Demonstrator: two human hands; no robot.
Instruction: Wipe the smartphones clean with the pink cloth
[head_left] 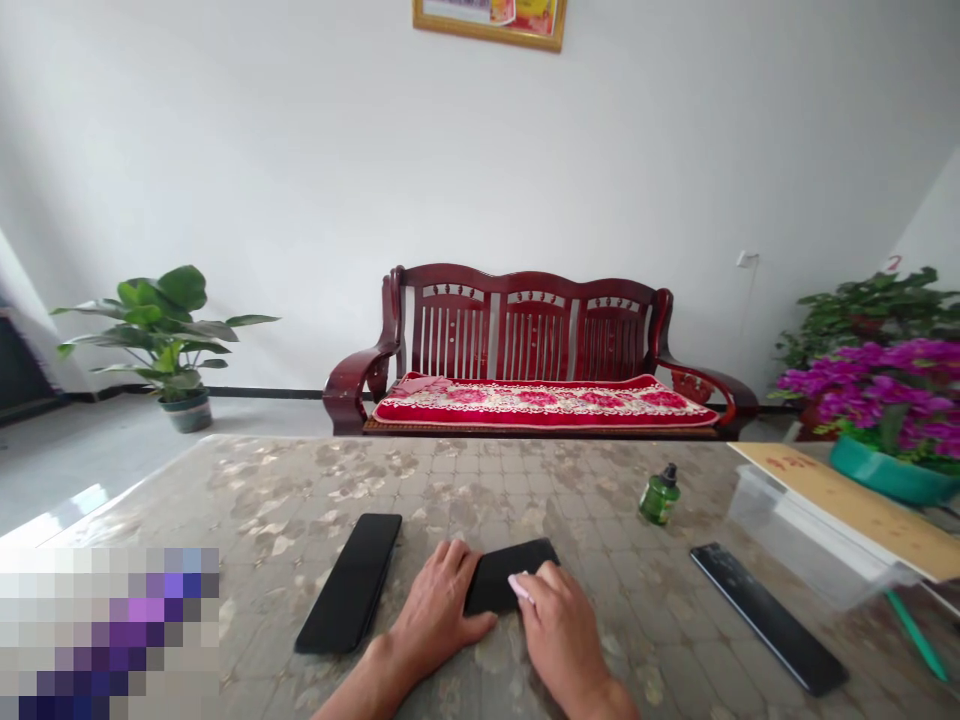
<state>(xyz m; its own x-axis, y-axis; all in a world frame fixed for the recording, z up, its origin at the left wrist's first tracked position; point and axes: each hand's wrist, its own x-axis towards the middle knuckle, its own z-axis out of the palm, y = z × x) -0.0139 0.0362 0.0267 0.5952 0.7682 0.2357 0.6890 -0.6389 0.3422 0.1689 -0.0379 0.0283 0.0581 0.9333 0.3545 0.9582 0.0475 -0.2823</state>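
A black phone (501,576) lies screen up on the table in front of me. My left hand (439,605) holds its left end, fingers at the far edge and thumb near the close edge. My right hand (556,618) is closed on a small pale pink wad (520,588), perhaps cloth or tissue, which touches the screen. Part of the phone is hidden under both hands. Left of my left hand lies a second black phone (351,582). Farther right is a third phone (766,615), dark with marks or reflections at its far end.
A green bottle (659,497) with a black top stands right of centre. A clear plastic box (795,540), a tan board (847,505), a green pen-like stick (916,635) and a teal flower pot (892,472) crowd the right side. Beyond the table (300,480) stands a wooden bench (532,330).
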